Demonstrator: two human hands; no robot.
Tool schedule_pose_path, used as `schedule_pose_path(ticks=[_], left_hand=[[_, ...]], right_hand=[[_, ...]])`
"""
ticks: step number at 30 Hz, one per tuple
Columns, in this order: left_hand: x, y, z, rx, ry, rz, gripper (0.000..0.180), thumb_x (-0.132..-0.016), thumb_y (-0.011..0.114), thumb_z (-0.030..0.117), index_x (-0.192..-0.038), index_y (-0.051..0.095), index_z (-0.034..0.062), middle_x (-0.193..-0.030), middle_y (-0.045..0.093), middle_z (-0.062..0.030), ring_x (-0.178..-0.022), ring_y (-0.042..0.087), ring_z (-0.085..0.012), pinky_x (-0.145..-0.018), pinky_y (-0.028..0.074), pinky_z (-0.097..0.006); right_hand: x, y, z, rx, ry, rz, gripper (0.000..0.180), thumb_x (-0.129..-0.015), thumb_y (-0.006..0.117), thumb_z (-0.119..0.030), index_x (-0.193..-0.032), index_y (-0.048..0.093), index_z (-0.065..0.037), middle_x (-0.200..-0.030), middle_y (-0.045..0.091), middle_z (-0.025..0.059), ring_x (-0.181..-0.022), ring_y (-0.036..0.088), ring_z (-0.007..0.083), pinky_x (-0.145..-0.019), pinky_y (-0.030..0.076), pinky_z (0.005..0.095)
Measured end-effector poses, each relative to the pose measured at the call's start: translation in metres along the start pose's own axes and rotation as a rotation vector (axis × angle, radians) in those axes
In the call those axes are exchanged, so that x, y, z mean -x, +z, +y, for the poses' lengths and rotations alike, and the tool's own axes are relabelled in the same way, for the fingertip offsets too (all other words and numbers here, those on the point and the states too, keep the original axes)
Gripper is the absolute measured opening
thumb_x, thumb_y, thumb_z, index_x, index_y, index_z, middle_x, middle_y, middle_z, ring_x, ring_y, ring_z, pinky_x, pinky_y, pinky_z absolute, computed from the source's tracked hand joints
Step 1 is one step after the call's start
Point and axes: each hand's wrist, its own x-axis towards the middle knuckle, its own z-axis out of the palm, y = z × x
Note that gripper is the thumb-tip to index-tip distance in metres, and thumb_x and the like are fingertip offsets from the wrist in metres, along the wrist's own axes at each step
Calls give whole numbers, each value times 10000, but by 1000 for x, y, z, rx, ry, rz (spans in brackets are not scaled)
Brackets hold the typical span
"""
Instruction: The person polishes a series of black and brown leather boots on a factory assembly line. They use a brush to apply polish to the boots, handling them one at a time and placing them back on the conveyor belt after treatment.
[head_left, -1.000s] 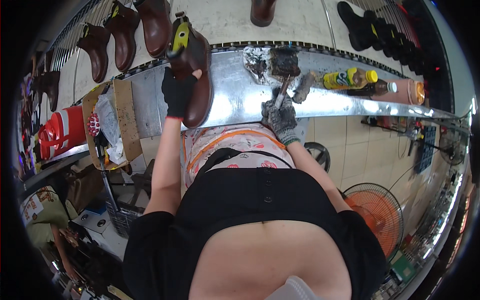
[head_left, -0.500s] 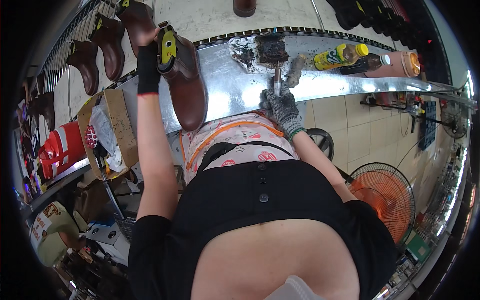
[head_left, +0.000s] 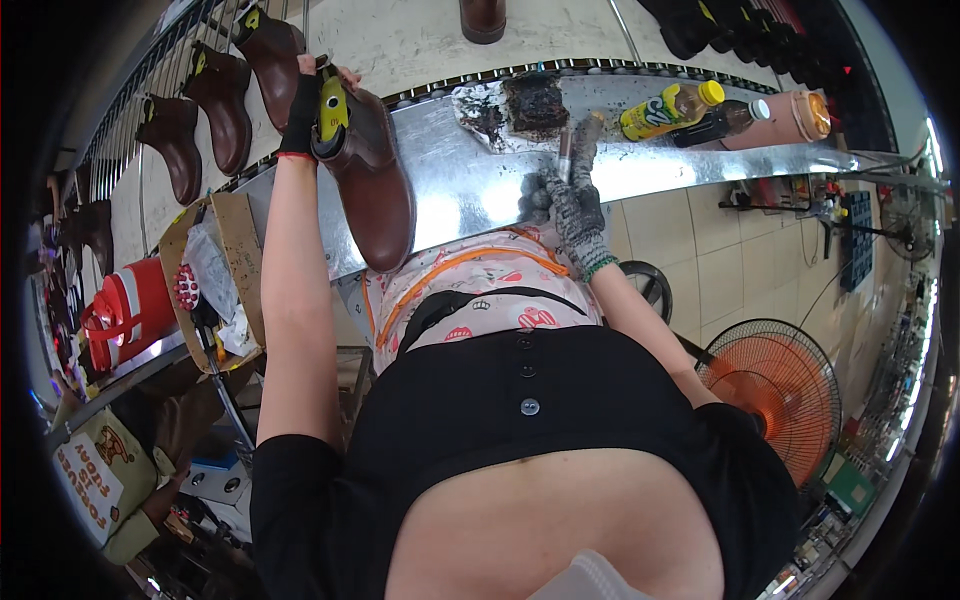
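While our left hand (head_left: 305, 105), in its dark fingerless glove, was closed around the collar of the brown boot (head_left: 372, 175), we held that boot up at arm's length with its toe hanging over the near edge of the metal bench (head_left: 470, 185), well left of our other hand. Our right hand (head_left: 575, 205), in a grey knitted glove, was curled around a thin brush or pen-like tool (head_left: 566, 150) whose tip pointed up toward the blackened pad (head_left: 535, 100) just beyond it. We judged the step to be the handling of one boot between touch-ups, the tool waiting by the dark paste. The next move, as we saw it, called for bringing boot and tool together without smearing the clean leather. Compared with half a second before, the boot had swung further out and up toward the conveyor (head_left: 400, 40), where other brown boots (head_left: 225, 95) stood beyond our left hand, and our arm was straighter; our right hand had barely shifted. To the right of the tool lay a yellow bottle (head_left: 668, 108).
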Motion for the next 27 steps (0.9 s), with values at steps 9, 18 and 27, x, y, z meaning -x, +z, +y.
schedule_pose_path(ticks=[9, 18, 27], left_hand=[[45, -38, 31, -6, 355, -183, 904, -773, 159, 795, -734, 576, -6, -724, 565, -101, -802, 498, -222, -886, 333, -350], [63, 16, 58, 192, 1009, -612, 907, -692, 206, 876, -757, 596, 60, -764, 547, -59, -977, 389, -224, -994, 168, -403], [66, 53, 86, 69, 876, -796, 897, -615, 319, 912, -720, 630, 76, -786, 587, -62, -957, 405, -247, -1000, 148, -426]], right_hand=[[26, -4, 4, 151, -163, -131, 499, -924, 471, -136, -1391, 293, -133, -812, 614, 52, -553, 531, 41, -412, 443, 201], [22, -1, -12, 170, -412, -159, 471, -869, 543, -57, -1297, 346, -74, -966, 587, 87, -612, 611, 130, -476, 499, 249], [25, -17, -63, 142, -279, -252, 225, -856, 594, -107, -1060, 587, -11, -941, 632, 66, -661, 622, 132, -546, 512, 233]])
